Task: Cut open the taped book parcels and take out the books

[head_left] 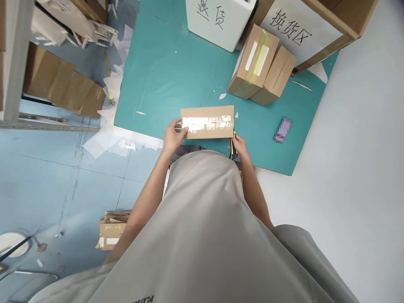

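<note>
Taped box (207, 122) in left hand (173, 135), cutter (233, 147) (right hand (240, 145))

At left, I see blue floor (63, 179) and grey shelving (15, 63). At right, a white wall (356, 168) borders the green-topped table (158, 75).

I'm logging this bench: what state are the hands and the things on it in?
Long carton: taped; whether cut, unclear.
Left hand: gripping the carton.
Yellow-black tool: held; blade unclear.
Right hand: closed around the tool.
Labelled box: taped shut.
Box beside it: closed.
Large cardboard box: open-topped.
White bin: upright.
Purple item: lying, pixelated.
</note>
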A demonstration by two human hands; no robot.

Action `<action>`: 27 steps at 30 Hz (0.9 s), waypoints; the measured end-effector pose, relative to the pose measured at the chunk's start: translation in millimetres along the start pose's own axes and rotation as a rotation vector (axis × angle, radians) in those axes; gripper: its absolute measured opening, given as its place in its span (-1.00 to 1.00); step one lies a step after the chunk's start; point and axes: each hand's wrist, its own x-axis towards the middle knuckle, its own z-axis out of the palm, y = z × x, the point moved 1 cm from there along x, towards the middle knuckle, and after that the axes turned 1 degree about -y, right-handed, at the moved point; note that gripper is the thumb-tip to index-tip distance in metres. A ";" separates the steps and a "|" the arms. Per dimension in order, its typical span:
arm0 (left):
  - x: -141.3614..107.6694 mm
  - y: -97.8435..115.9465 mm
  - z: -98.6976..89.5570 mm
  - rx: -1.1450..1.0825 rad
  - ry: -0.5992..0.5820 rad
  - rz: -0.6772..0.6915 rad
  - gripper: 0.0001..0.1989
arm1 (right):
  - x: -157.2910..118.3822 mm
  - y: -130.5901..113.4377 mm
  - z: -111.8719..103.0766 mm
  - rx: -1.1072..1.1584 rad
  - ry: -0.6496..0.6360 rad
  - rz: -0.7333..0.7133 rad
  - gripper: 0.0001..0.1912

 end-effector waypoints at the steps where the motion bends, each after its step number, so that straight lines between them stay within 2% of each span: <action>1: -3.0 2.6 -2.3 0.039 0.003 0.002 -0.52 | 0.5 5.3 1.8 -0.012 0.029 0.028 -0.47; 3: -9.1 7.7 -2.2 0.093 0.022 0.018 -0.57 | 1.2 9.3 -4.7 -0.079 0.103 0.005 -0.47; 5: -14.1 11.8 0.8 0.110 0.055 0.061 -0.52 | 0.6 3.9 -19.8 -0.182 0.145 -0.094 -0.44; 8: -17.1 13.5 3.6 0.118 0.058 0.139 -0.50 | -5.5 -21.4 -40.5 -0.337 0.186 -0.270 -0.36; 10: -15.2 10.9 2.7 0.110 0.016 0.161 -0.57 | -12.7 -47.1 -42.2 -0.447 0.185 -0.381 -0.34; 13: -9.3 3.8 -0.2 0.068 -0.044 0.153 -0.60 | -25.7 -90.1 -20.3 -0.693 0.024 -0.564 -0.41; 17: -3.6 -3.6 -0.9 0.043 -0.064 0.162 -0.57 | -39.2 -135.1 32.0 -1.070 -0.348 -0.767 -0.49; 19: -2.9 -5.4 0.1 0.028 -0.068 0.158 -0.56 | -40.8 -148.6 55.0 -1.220 -0.464 -0.810 -0.49; 23: -3.2 -6.2 2.0 0.001 -0.071 0.152 -0.57 | -35.0 -161.5 81.6 -1.393 -0.566 -0.870 -0.50; 27: -3.0 -4.3 2.7 -0.020 -0.072 0.132 -0.57 | -28.2 -166.7 88.8 -1.455 -0.589 -0.919 -0.50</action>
